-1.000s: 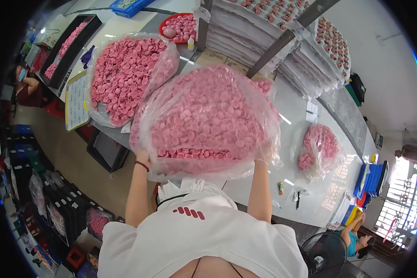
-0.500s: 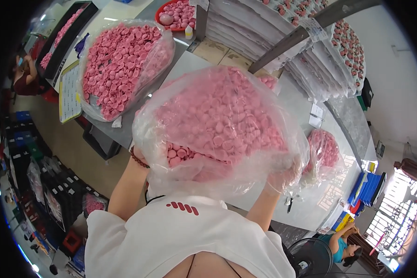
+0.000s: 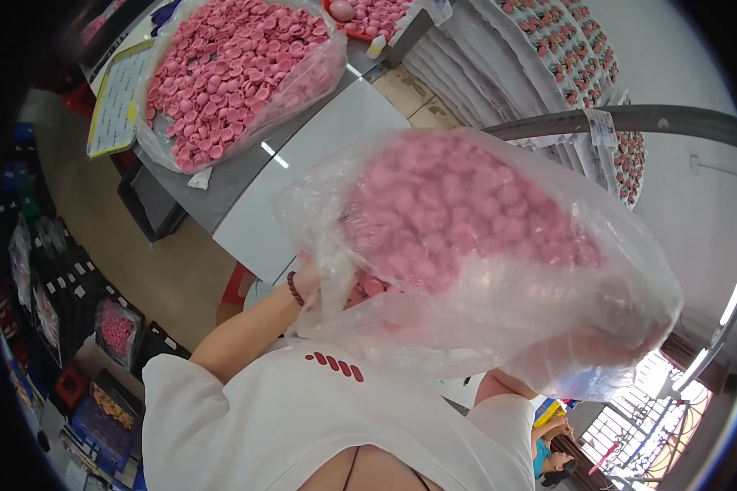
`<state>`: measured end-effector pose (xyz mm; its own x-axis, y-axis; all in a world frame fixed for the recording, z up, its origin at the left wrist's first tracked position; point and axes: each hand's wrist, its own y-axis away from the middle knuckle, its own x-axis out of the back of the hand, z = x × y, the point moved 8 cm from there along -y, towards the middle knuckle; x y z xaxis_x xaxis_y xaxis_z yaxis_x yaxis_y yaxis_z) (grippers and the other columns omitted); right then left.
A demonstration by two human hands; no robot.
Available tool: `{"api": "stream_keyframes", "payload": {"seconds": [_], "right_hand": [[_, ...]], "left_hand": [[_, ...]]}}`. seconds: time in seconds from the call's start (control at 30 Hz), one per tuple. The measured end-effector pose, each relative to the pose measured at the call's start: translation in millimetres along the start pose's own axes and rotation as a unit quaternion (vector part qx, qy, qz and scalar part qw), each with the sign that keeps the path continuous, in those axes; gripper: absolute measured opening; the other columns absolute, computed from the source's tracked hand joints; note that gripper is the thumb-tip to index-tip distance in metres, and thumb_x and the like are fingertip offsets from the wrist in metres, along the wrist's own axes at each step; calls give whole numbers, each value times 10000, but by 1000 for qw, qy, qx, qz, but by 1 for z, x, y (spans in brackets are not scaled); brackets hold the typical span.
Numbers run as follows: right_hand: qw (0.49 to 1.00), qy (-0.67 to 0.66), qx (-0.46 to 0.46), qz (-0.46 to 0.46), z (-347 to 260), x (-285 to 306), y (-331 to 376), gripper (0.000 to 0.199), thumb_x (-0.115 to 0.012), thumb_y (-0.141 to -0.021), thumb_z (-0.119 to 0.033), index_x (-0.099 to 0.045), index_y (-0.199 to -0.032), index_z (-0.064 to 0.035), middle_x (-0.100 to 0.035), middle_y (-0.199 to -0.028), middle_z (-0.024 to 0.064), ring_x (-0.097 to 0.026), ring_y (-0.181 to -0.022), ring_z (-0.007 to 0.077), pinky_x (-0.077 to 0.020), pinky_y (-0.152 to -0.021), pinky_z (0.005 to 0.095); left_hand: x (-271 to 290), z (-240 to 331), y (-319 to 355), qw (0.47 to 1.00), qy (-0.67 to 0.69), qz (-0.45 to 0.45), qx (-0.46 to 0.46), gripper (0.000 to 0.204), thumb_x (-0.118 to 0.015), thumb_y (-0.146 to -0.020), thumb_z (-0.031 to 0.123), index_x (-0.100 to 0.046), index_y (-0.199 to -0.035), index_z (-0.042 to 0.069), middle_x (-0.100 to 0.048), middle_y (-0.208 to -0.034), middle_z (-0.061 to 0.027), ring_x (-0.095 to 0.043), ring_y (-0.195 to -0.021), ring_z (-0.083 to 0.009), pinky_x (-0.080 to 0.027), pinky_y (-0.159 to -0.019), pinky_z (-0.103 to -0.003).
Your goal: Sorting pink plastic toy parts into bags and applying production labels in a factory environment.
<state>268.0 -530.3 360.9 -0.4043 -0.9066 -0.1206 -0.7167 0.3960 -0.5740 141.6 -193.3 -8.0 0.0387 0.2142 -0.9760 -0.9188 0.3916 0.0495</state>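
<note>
So, far left, dark trays (image 3: 57, 286) are stacked down by the floor, probably to leave room up top. On the worktop (image 3: 307, 168) a yellow-edged board (image 3: 121, 106) is laid flush against an open bag (image 3: 329, 72). That bag's mouth is spread wide over a heap of pink cup-like bits, likely so they can be reached easily.

Next along, the held bag (image 3: 491, 286) is gripped at its left edge by the left hand (image 3: 308, 280), a beaded bracelet (image 3: 294, 289) being worn on that wrist. That grip looks closed on bunched plastic, though the fingertips are hidden. Loose film gives little to hold, so bunching it is probably the safer choice.

Past that, at the back, a red bowl (image 3: 354, 33) of pink bits is set beside a small bottle (image 3: 376, 47). The held bag itself is found right in front of the chest, between both hands, with its pink load showing through cloudy plastic. Whether its underside is touching the worktop can't be told.

Behind it, white layers (image 3: 475, 65) are piled high, presumably to save space. Furthest right, the right hand (image 3: 610, 348) is covered by film; whether that grip is wide or closed can't be told, but the bag's far side seems to be supported there.
</note>
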Motion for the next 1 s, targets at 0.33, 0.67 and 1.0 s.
{"api": "stream_keyframes", "payload": {"seconds": [0.33, 0.67, 1.0], "right_hand": [[927, -121, -317, -160, 143, -110, 7, 306, -500, -857, -263, -583, -1032, -26, -610, -863, 59, -595, -738, 189, -500, -635, 303], [676, 562, -232, -416, 307, -81, 80, 507, -577, -799, -415, -552, -976, 60, -575, -1005, 310, -565, -953, 407, -422, -830, 471], [873, 429, -42, -227, 91, -74, 181, 649, -705, -736, -263, -419, -1265, -20, -379, -1327, 230, -332, -1252, 393, -300, -1010, 448]], "left_hand": [[-5, 37, -20, 981, -20, 180, 66, 43, -510, -896, 139, -546, -918, 147, -551, -785, 46, -531, -665, -65, -447, -529, -240], [67, 51, 1, 907, -140, 397, 6, 250, -384, -783, -64, -578, -920, 15, -601, -828, -71, -592, -711, -191, -502, -616, -331], [-22, 110, 57, 550, -748, 358, -97, 398, -494, -658, -46, -546, -1045, 29, -492, -1160, -166, -499, -1057, -311, -411, -881, -382]]}}
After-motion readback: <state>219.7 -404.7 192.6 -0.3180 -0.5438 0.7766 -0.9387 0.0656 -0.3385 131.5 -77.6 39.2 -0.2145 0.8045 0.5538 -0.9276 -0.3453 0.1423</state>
